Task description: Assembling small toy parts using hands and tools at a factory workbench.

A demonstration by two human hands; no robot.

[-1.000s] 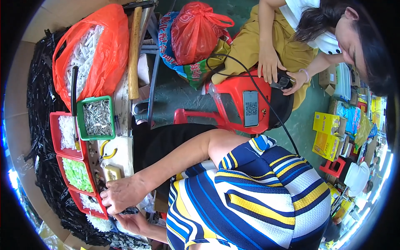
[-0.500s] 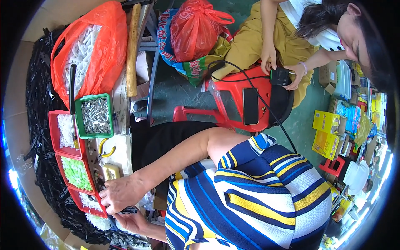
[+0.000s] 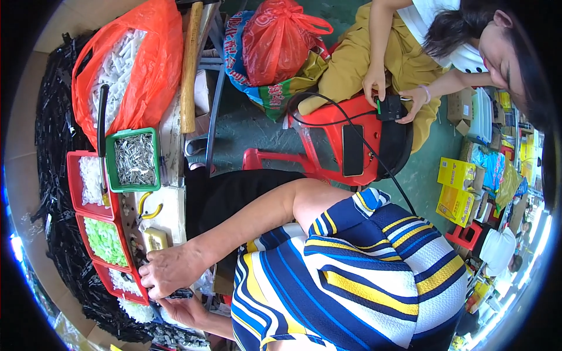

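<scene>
My right hand (image 3: 171,270) is closed, its fingertips pinched together at the edge of the lowest red tray (image 3: 140,292), which holds white small parts. What it pinches is too small to make out. Just below it my left hand (image 3: 188,311) is partly covered, with its fingers curled beside a dark piece I cannot identify. A gold-coloured block (image 3: 155,238) lies right by my right hand. Yellow-handled pliers (image 3: 151,212) rest on the bench beyond it. Light-green small parts (image 3: 105,241) fill the middle red tray.
A green tray (image 3: 157,158) holds metal pins. Behind it stands a red bag (image 3: 158,70) of white tubes. Black strips (image 3: 55,175) heap along the left. A co-worker (image 3: 404,35) holds a small black device (image 3: 389,109) with a cable, by a red stool (image 3: 328,137) with a phone.
My hands stay at the red tray with only slight finger motion. The view has shifted a little. The co-worker's fingers have moved slightly on the black device.
</scene>
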